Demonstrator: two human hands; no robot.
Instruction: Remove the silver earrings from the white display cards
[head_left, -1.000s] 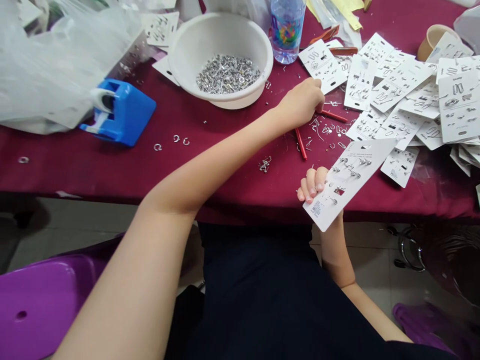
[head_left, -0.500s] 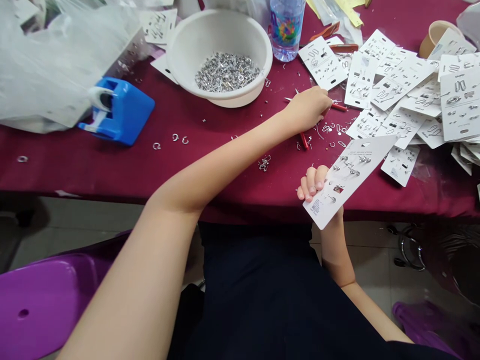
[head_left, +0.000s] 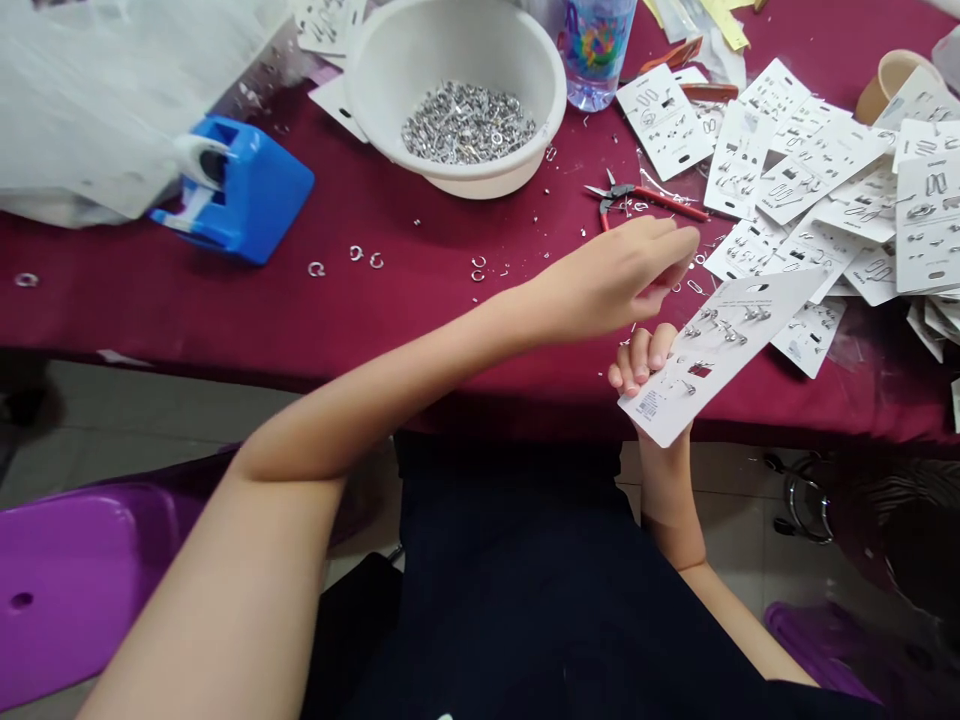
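Observation:
My right hand (head_left: 641,360) grips a white earring card (head_left: 739,330) by its lower left edge. Silvery earrings stick out of the card's face, which is tilted toward me. Just left of the card's upper part, my left hand (head_left: 619,275) hovers with thumb and fingers pinched together; whatever sits in the pinch, if anything, is too small to make out. Behind that hand, red-handled pliers (head_left: 660,198) lie on the cloth, partly covered by it. Small loose silvery pieces (head_left: 696,288) are scattered beside it.
A white basin (head_left: 450,50) contains many small metal pieces. Next to it stands a plastic bottle (head_left: 598,50). Earring cards (head_left: 814,165) are piled at the right. On the left are a blue tape dispenser (head_left: 259,190) and plastic bags (head_left: 112,100). A purple stool (head_left: 67,580) is below.
My left hand has come back from the pliers and loose pieces toward the card, uncovering more of the pliers. The right hand keeps holding the card. The view has shifted slightly.

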